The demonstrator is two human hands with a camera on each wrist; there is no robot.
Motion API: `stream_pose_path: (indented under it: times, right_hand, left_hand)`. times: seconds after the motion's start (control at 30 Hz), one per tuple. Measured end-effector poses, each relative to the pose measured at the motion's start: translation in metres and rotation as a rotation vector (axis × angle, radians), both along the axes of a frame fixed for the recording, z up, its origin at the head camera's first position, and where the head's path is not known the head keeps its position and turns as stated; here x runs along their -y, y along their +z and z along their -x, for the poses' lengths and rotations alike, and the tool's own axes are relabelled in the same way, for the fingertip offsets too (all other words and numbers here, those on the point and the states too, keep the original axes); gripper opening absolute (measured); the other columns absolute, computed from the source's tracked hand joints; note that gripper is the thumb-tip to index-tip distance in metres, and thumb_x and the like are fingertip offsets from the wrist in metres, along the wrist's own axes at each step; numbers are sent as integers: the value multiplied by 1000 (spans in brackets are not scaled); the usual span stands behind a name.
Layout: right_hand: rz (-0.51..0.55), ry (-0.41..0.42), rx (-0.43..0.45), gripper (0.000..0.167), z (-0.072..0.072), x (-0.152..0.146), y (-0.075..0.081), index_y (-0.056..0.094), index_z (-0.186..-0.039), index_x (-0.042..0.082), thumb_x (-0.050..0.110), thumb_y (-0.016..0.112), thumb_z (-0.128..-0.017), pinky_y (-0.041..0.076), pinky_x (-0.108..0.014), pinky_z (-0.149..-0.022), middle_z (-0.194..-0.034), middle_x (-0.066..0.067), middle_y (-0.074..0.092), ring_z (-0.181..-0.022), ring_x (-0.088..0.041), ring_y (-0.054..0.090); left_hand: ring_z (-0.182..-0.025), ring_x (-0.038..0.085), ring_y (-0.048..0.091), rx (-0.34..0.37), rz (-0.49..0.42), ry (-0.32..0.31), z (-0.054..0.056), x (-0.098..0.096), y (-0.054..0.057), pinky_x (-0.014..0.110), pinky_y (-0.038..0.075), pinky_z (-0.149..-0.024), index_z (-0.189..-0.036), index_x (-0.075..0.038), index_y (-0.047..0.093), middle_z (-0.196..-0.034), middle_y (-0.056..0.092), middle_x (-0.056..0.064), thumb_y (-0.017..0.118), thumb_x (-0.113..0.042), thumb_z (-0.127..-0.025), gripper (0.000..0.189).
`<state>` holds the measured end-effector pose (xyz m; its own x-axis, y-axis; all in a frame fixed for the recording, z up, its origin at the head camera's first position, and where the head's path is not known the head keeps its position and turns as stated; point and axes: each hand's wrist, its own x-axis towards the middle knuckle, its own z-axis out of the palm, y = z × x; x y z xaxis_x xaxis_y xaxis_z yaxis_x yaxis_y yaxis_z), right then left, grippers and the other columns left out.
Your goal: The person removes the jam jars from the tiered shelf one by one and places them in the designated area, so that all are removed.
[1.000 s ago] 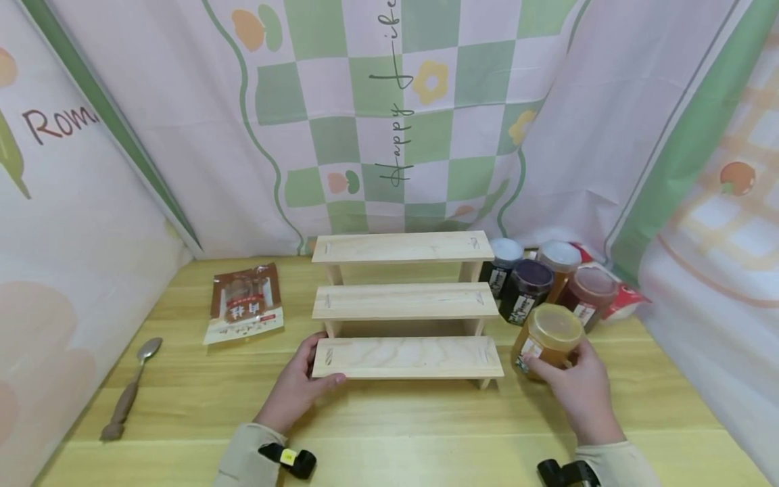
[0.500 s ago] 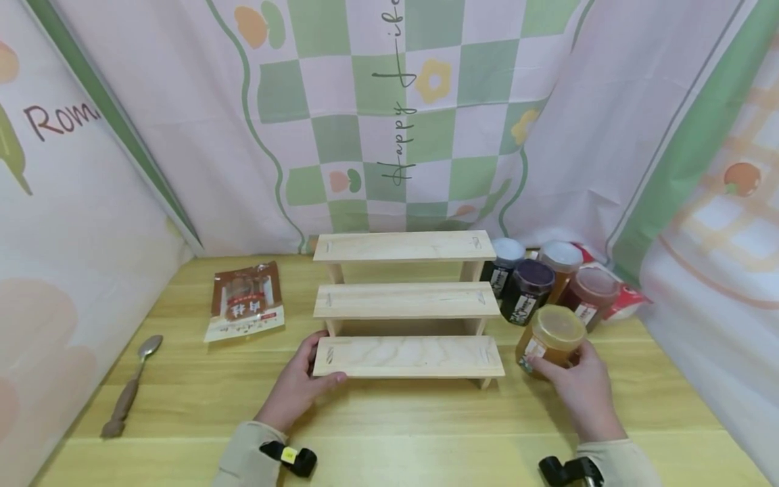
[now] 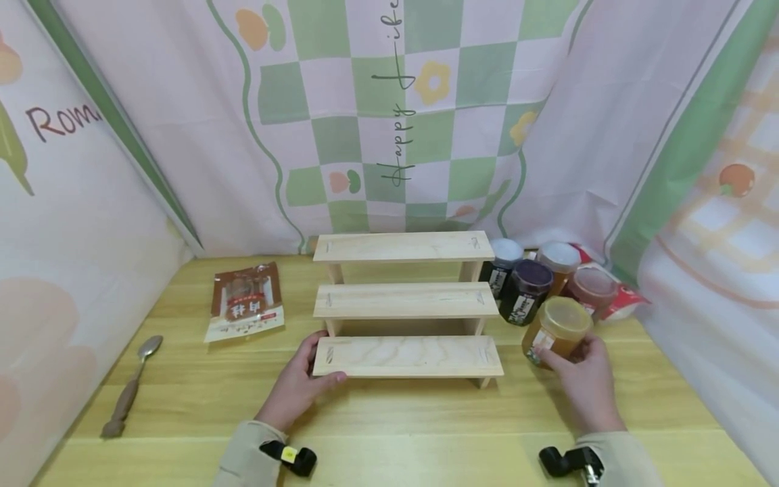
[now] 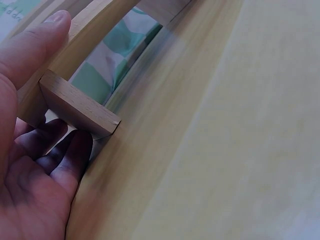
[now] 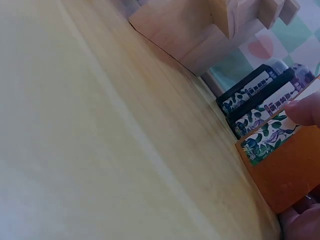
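Note:
A three-tier wooden shelf (image 3: 408,356) stands mid-table. My left hand (image 3: 300,387) grips the left end of its lowest step, thumb (image 4: 37,42) over the front edge and fingers curled by the end leg (image 4: 80,107). To the right, my right hand (image 3: 584,382) holds a yellow-lidded jar (image 3: 556,328) of amber contents around its side, thumb on the label. In the right wrist view the amber jar (image 5: 285,175) has its base close to the table. Just behind it stand a dark jar (image 3: 526,291) and a jar with a reddish-brown lid (image 3: 592,287).
Two more jars, one with a pale-blue lid (image 3: 505,251) and one with a white lid (image 3: 558,257), stand farther back beside a red-and-white packet (image 3: 627,301). At left lie a brown food packet (image 3: 245,301) and a spoon (image 3: 130,389). A printed curtain (image 3: 426,135) hangs behind.
My right hand has shifted the yellow-lidded jar slightly right and back, closer to the other jars. My left hand stays at the shelf's end.

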<state>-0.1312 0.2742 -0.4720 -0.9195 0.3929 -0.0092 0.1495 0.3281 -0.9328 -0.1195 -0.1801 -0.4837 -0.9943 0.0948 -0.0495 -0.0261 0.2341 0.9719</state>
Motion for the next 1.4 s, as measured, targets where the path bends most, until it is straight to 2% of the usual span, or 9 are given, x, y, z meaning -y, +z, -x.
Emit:
stream_pose_path:
  times: [0.1,0.17,0.33,0.47,0.7,0.9,1.13,1.4]
  right_hand:
    - [36,-20,19,84,2,-2,0,28,-150,0,24,80,-87,46,-16,-97,-146,-18,45,-121,-18,50]
    - [38,-35,27,85,4,-3,0,30,-150,1,26,81,-87,46,-17,-98,-144,-17,46,-122,-19,50]
    - [29,-95,26,80,6,-5,-1,39,-147,3,29,82,-85,45,-11,-85,-132,-8,53,-110,-11,53]
    - [48,-133,26,80,9,-5,0,41,-147,4,28,83,-84,43,-11,-82,-127,-4,54,-106,-8,52]
    - [32,-152,46,87,14,-8,-1,37,-151,5,35,83,-84,45,-28,-97,-134,-10,53,-115,-18,51]
    - [23,-147,60,88,16,-9,0,36,-152,4,37,82,-84,46,-29,-97,-139,-15,51,-117,-20,52]
    - [43,-144,57,86,17,-7,-1,36,-153,5,36,81,-86,44,-40,-105,-143,-16,50,-121,-22,51]
    - [26,-140,57,86,17,-7,0,35,-153,4,37,79,-87,43,-43,-107,-145,-18,49,-124,-25,50]
  left_hand:
    - [-119,27,58,0,-6,-1,0,0,0,45,49,-102,-155,-12,33,-140,56,10,86,-22,-78,94]
    - [-119,27,59,-2,-6,-1,0,0,0,44,49,-102,-155,-12,34,-139,56,10,86,-22,-78,94]
    - [-118,27,59,-2,2,0,0,-1,0,44,50,-101,-155,-13,34,-139,56,10,86,-22,-78,94]
    - [-118,27,59,-3,9,0,0,-1,1,45,50,-101,-155,-13,34,-139,56,9,86,-23,-78,94]
    - [-118,26,59,7,-22,-5,0,0,-1,43,51,-100,-155,-14,33,-140,56,9,86,-22,-78,93]
    - [-117,26,59,6,-26,-4,0,0,-1,40,52,-98,-155,-15,34,-139,56,10,86,-21,-78,93]
    - [-116,25,60,8,-27,-2,0,0,-1,40,53,-97,-155,-14,34,-138,56,10,86,-21,-78,93]
    - [-115,25,60,6,-32,-5,0,0,-2,38,53,-95,-155,-14,34,-137,57,10,86,-20,-79,92]
